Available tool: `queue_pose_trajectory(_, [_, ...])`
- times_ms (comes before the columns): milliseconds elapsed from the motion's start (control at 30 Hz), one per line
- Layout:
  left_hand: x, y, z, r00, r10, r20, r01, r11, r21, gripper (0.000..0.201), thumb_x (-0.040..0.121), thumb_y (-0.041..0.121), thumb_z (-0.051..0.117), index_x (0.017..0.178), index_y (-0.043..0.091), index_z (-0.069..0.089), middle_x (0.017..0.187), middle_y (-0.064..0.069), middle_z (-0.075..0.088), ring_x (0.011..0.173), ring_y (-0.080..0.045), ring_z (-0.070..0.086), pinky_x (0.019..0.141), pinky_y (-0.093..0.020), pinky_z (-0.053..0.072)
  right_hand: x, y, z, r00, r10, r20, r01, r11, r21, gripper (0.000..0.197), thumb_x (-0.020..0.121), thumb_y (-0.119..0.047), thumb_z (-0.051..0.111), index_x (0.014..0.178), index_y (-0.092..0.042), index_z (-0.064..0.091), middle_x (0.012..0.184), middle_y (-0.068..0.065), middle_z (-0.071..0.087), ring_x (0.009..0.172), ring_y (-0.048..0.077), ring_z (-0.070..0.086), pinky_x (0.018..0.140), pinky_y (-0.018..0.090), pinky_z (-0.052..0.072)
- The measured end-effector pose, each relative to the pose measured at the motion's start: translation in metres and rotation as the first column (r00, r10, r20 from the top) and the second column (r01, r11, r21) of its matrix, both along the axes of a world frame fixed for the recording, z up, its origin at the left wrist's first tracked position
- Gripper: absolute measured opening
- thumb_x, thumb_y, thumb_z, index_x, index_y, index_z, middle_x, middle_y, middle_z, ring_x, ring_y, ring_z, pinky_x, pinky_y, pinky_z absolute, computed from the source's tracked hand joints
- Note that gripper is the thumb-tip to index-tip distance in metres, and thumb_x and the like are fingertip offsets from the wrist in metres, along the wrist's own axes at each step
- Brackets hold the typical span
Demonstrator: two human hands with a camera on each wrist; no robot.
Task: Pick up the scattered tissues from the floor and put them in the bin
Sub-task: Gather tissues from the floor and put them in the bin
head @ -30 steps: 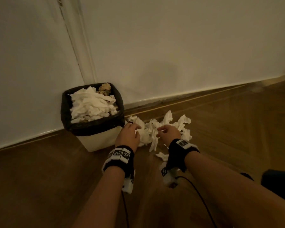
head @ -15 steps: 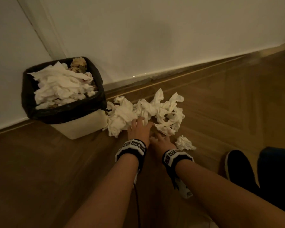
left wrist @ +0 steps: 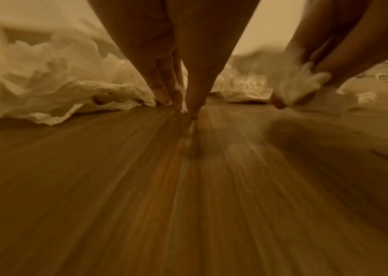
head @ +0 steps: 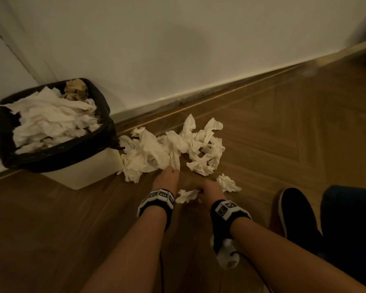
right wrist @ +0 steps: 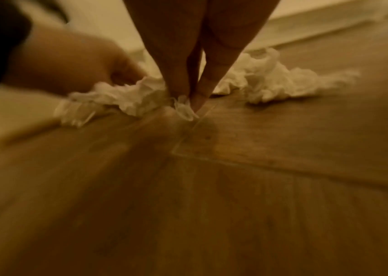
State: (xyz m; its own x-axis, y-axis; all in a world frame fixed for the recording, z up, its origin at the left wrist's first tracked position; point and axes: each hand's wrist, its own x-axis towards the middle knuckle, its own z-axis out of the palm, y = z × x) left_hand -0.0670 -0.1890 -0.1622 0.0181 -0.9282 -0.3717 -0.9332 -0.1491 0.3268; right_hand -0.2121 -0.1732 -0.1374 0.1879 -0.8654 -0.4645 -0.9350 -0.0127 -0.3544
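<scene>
At far left the bin (head: 57,157) is sitting heaped with tissues. The pile (head: 169,149) just right of it is being pinched at its near edge by the left hand (head: 166,179), fingers closed on it. A small tissue (head: 186,195), not held a moment ago, is being pinched by the right hand (head: 209,190); gathering is advancing. One wad (head: 227,182) is lying beside it, untouched.

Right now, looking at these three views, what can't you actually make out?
- Head view: the left hand fingertips are hidden by its own back, at the tissue pile.
- Head view: the bin depth is hidden by the tissues heaped in it.
- Left wrist view: motion blur smears the right hand and its small tissue.
- Head view: the dark shoe is partly cut off by a dark shape at the right edge.
</scene>
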Motion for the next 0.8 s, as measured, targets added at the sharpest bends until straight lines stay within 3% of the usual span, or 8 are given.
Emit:
queue_pose_trajectory(100, [0.002,-0.002,-0.002,0.983,0.111,-0.145,-0.109,0.994,0.016,0.035,0.094,0.014,0.040,0.129,0.016,0.041,0.126,-0.012,0.051,0.111,-0.029,0.053,0.089,-0.037,0.045,-0.009,0.005,0.000,0.919,-0.329,0.216,0.330,0.943,0.032,0.024,0.085,-0.004,0.056,0.105,-0.008,0.069,0.104,0.009,0.067,0.101,0.024,0.061,0.086,0.027,0.047])
queue_pose_trajectory(200, [0.003,-0.004,-0.002,0.991,0.036,-0.127,-0.026,0.996,0.080,0.050,0.096,0.022,0.036,0.144,0.030,0.024,0.135,-0.012,0.044,0.119,-0.031,0.048,0.096,-0.039,0.041,-0.012,0.005,0.002,0.630,-0.570,0.527,0.509,0.816,0.274,0.034,0.086,0.004,0.052,0.111,-0.014,0.067,0.090,0.004,0.067,0.094,0.027,0.065,0.088,0.038,0.054])
queue_pose_trajectory(367, [0.008,0.003,0.004,0.997,0.000,-0.082,0.004,0.999,0.037,0.030,0.095,0.022,0.043,0.124,0.015,0.052,0.132,-0.012,0.044,0.113,-0.029,0.050,0.089,-0.029,0.040,-0.011,0.001,0.011,0.236,-0.677,0.698,0.495,0.701,0.513,0.032,0.085,0.016,0.050,0.106,-0.002,0.065,0.082,0.003,0.062,0.071,0.015,0.062,0.061,0.023,0.055])
queue_pose_trajectory(467, [0.014,0.007,0.014,0.934,0.173,-0.313,-0.214,0.972,-0.099,0.024,0.093,0.014,0.046,0.110,0.008,0.063,0.127,-0.009,0.052,0.110,-0.024,0.053,0.085,-0.020,0.035,-0.010,0.001,0.021,0.138,-0.682,0.718,0.453,0.688,0.567,0.026,0.087,0.014,0.049,0.082,-0.005,0.067,0.085,0.010,0.064,0.078,0.020,0.061,0.072,0.028,0.054])
queue_pose_trajectory(567, [0.020,0.010,0.026,0.764,0.353,-0.539,-0.437,0.899,-0.031,0.022,0.093,0.008,0.041,0.096,0.013,0.062,0.112,-0.011,0.063,0.094,-0.019,0.059,0.080,-0.023,0.041,-0.007,0.002,0.035,0.001,-0.688,0.726,0.443,0.651,0.616,0.031,0.088,0.016,0.042,0.075,-0.005,0.061,0.079,0.012,0.061,0.070,0.020,0.057,0.061,0.024,0.050])
queue_pose_trajectory(633, [0.022,0.010,0.035,0.600,0.456,-0.657,-0.521,0.847,0.111,0.025,0.095,0.006,0.035,0.101,0.014,0.058,0.104,-0.014,0.064,0.087,-0.021,0.060,0.081,-0.033,0.050,-0.002,0.002,0.045,-0.087,-0.702,0.706,0.440,0.609,0.660,0.036,0.089,0.017,0.033,0.069,-0.006,0.054,0.073,0.011,0.056,0.060,0.018,0.051,0.050,0.022,0.044])
queue_pose_trajectory(733, [0.026,0.003,0.050,0.260,0.556,-0.789,-0.589,0.739,0.327,0.036,0.093,0.001,0.031,0.116,0.002,0.058,0.085,-0.012,0.059,0.068,-0.019,0.053,0.065,-0.030,0.048,0.003,-0.001,0.059,-0.140,-0.734,0.665,0.466,0.544,0.698,0.038,0.089,0.011,0.024,0.064,-0.011,0.042,0.068,0.006,0.045,0.053,0.015,0.043,0.044,0.022,0.041])
queue_pose_trajectory(800, [0.030,0.000,0.063,0.074,0.555,-0.829,-0.599,0.689,0.408,0.029,0.097,0.016,0.040,0.112,0.002,0.060,0.090,-0.014,0.059,0.072,-0.021,0.055,0.065,-0.030,0.047,0.006,-0.002,0.070,-0.131,-0.768,0.627,0.473,0.507,0.720,0.032,0.093,0.000,0.031,0.067,-0.014,0.043,0.071,0.004,0.043,0.057,0.014,0.043,0.049,0.023,0.042])
